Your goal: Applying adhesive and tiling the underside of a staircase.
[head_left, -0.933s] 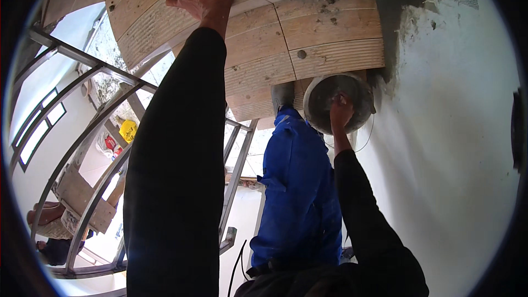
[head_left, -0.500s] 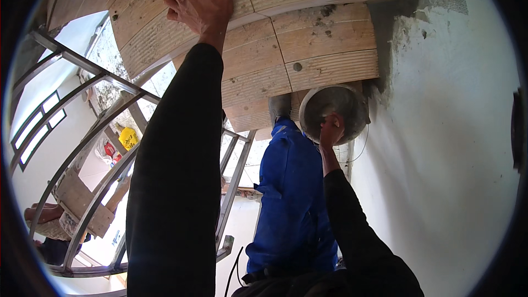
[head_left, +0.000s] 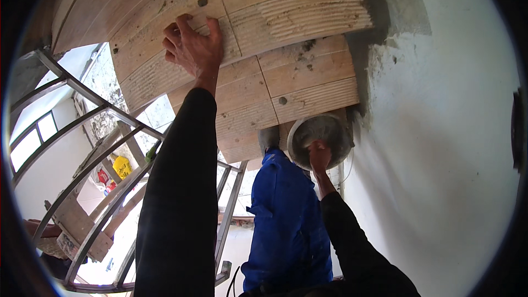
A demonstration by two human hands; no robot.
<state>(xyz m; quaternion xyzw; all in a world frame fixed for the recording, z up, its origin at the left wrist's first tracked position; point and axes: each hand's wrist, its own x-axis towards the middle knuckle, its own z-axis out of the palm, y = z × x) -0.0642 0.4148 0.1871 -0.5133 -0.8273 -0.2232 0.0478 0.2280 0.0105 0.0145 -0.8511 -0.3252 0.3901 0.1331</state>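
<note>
My left hand [head_left: 192, 45] rests on a wood-look tiled stair step [head_left: 144, 55], fingers bent and spread, with the thumb apart from them; it holds nothing. Lower right, my right hand [head_left: 320, 157] reaches into a round grey bucket [head_left: 345, 137] that stands on a lower step by the wall. Its fingers are curled closed, and what they grip inside is hidden. Grey residue coats the bucket's inside. My leg in blue trousers [head_left: 283, 214] stands beside the bucket, the grey boot [head_left: 269, 136] on a step.
A curved metal railing [head_left: 104, 107] runs along the left. Beyond it are wooden boards [head_left: 80, 220], a yellow bag [head_left: 122, 166] and part of another person [head_left: 47, 231]. A white wall [head_left: 434, 159] with rough grey patches borders the right. Small lumps of debris [head_left: 282, 100] dot the steps.
The whole view has shifted, so the steps, bucket and both hands appear lower and slightly left. My left hand stays on the same step; my right hand stays in the bucket.
</note>
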